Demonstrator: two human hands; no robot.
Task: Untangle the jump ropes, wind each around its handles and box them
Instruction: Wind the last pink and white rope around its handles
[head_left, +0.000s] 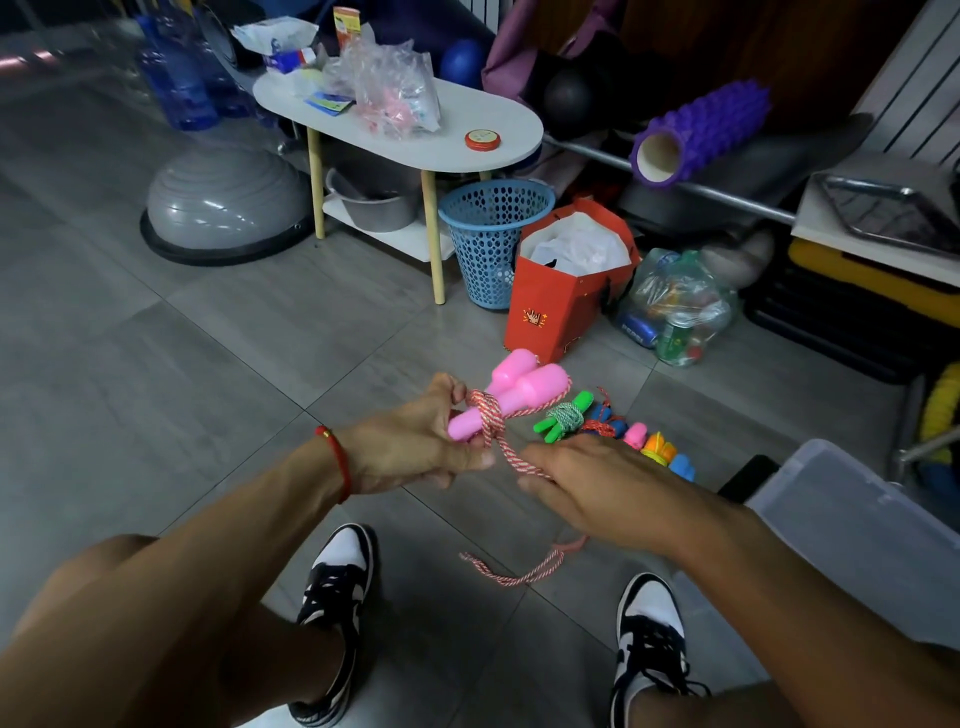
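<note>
left hand (415, 447) clamps pink handles (511, 397) above floor | right hand (587, 478) pinches red-white rope (506, 452), winding | risk: tension slackens, coils slip off; loose tail (519, 571) drags, could snag wound ropes (613, 431) beside | box (852, 519) right

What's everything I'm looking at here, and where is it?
pink handles: two, pink, gripped by left hand
rope: one, red-white, wound round handles, tail hangs to floor
wound ropes: several, green, blue, pink, orange, row on floor
clear box: one, right floor
table: one, white, behind
basket: one, blue, under table end
red bag: one, beside basket
roller: one, purple, right rear
dome: one, grey, left
left hand: holds handles
right hand: pinches rope
</note>
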